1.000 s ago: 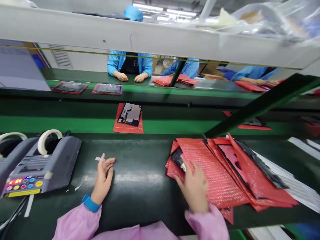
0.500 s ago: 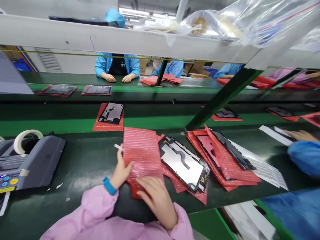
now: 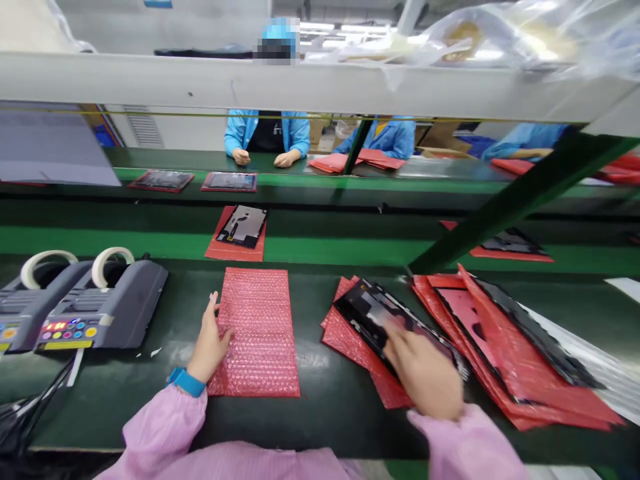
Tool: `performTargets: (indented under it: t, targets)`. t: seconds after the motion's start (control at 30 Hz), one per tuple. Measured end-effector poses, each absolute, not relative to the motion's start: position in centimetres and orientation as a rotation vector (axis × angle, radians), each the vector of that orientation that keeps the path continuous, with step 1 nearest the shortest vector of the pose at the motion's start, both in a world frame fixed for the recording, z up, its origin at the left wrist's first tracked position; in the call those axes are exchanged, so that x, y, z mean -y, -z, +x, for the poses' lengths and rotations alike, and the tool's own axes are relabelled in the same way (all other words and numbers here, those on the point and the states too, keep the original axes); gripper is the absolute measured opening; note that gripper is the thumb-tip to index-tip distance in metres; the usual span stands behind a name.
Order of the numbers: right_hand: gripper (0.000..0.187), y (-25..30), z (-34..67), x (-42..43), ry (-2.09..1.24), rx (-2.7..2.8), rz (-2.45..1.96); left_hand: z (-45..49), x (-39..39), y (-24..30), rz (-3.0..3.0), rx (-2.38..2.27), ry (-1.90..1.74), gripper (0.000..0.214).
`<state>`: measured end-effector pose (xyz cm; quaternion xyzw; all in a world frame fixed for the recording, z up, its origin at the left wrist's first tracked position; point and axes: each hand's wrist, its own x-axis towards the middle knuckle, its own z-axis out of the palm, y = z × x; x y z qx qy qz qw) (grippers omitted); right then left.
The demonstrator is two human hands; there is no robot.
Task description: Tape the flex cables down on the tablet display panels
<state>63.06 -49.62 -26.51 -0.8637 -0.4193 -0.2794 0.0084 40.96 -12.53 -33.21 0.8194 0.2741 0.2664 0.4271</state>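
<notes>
A red bubble-wrap bag (image 3: 257, 333) lies flat on the bench in front of me. My left hand (image 3: 209, 347) is at its left edge, thumb over the bag, with a small strip of white tape (image 3: 213, 298) at the fingertips. My right hand (image 3: 425, 367), blurred by motion, has its fingers over a black-framed display panel (image 3: 357, 303) and grips its near side; the thumb is hidden. Under that panel are more red bubble-wrap bags (image 3: 345, 340), partly covered.
Two tape dispensers (image 3: 135, 300) stand at the left. More bagged panels (image 3: 500, 347) are stacked at the right, beside a slanting green post (image 3: 500, 207). A panel on a red bag (image 3: 243, 227) lies on the green strip ahead. A co-worker (image 3: 267, 137) sits opposite.
The raised red bag now lies flat on the bench. My right hand has left it and moved right onto the display panel, which looks darker. My left hand stays at the bag's left side.
</notes>
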Motion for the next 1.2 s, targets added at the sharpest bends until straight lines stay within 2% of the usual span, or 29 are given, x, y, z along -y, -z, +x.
performTargets:
  t: [0.13,0.27,0.33,0.43,0.53,0.63,0.73,0.9,1.03,1.2]
  targets:
    - [0.028,19.5,63.6,47.4,0.881,1.352,-2.416,39.1,12.5,33.1,2.064,-0.771,-0.631,0.092]
    - [0.018,16.1,62.3,41.5,0.744,1.527,-2.123,37.1,12.8,31.9,2.019,-0.807,-0.633,0.077]
    - [0.017,17.2,61.7,38.2,0.698,1.583,-1.952,36.3,12.6,31.2,1.928,-0.811,-0.653,0.063]
    - [0.017,22.0,61.7,34.0,0.589,1.605,-1.727,35.2,11.5,30.0,1.794,-0.778,-0.699,0.041]
    - [0.017,27.9,62.3,32.1,0.339,1.664,-1.685,34.3,10.4,29.2,1.707,-0.759,-0.729,0.04]
    - [0.029,30.9,62.7,32.3,-0.047,1.779,-1.777,33.9,9.9,28.7,1.686,-0.711,-0.693,0.041]
    - [0.035,29.7,61.9,32.8,-0.245,1.656,-1.868,34.6,10.8,28.4,1.687,-0.563,-0.568,0.04]
    - [0.029,25.9,56.5,30.1,-0.555,1.185,-1.763,37.4,13.8,27.6,1.692,-0.321,-0.39,0.047]
    - [0.031,26.4,54.3,26.7,-0.86,0.962,-1.689,38.4,15.0,27.5,1.746,-0.255,-0.37,0.05]
    - [0.05,28.2,57.1,23.6,-0.534,0.899,-1.954,37.5,13.7,28.3,1.944,-0.495,-0.487,0.049]
